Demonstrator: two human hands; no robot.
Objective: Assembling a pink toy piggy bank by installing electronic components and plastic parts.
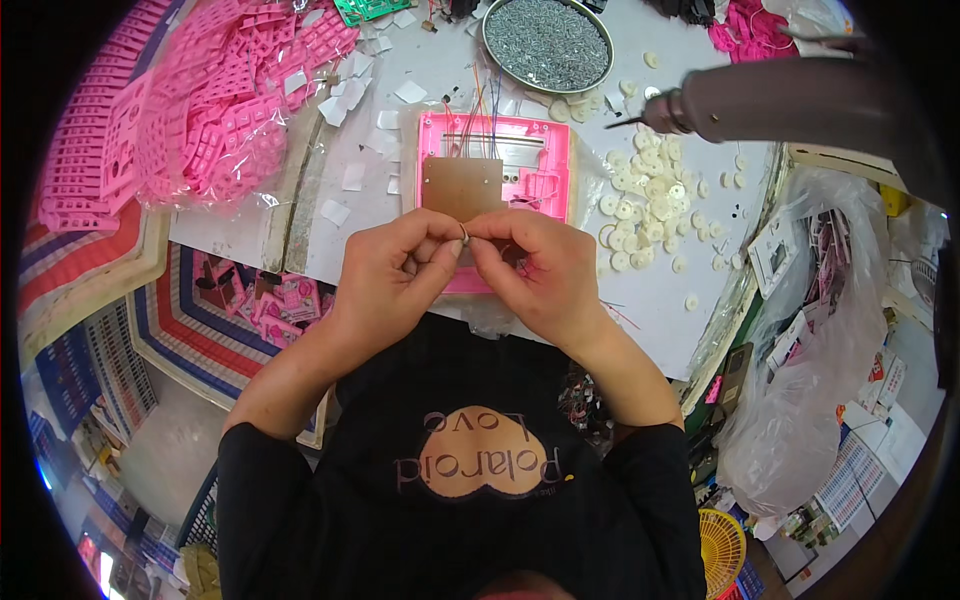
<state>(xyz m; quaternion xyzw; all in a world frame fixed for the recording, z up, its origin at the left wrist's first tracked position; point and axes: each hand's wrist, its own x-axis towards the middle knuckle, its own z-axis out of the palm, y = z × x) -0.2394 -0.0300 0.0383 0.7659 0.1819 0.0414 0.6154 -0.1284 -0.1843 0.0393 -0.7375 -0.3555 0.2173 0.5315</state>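
Observation:
My left hand (400, 265) and my right hand (540, 270) meet fingertip to fingertip over the near part of a pink plastic housing (568, 170). Both are closed in a pinch around something small and thin, too tiny to name. Just beyond the fingertips, a brown circuit board (462, 185) lies across the housing, its near edge partly hidden by my fingers. Thin coloured wires (495, 105) run from the board's far side past the housing's far edge. My hands cover much of the housing's near part.
A round tin of small screws (548, 45) stands beyond the housing. White plastic discs (655, 190) are scattered to its right, under a hanging electric screwdriver (780, 100). Bagged pink plastic parts (225, 130) pile up at the left. Paper scraps (348, 100) lie between.

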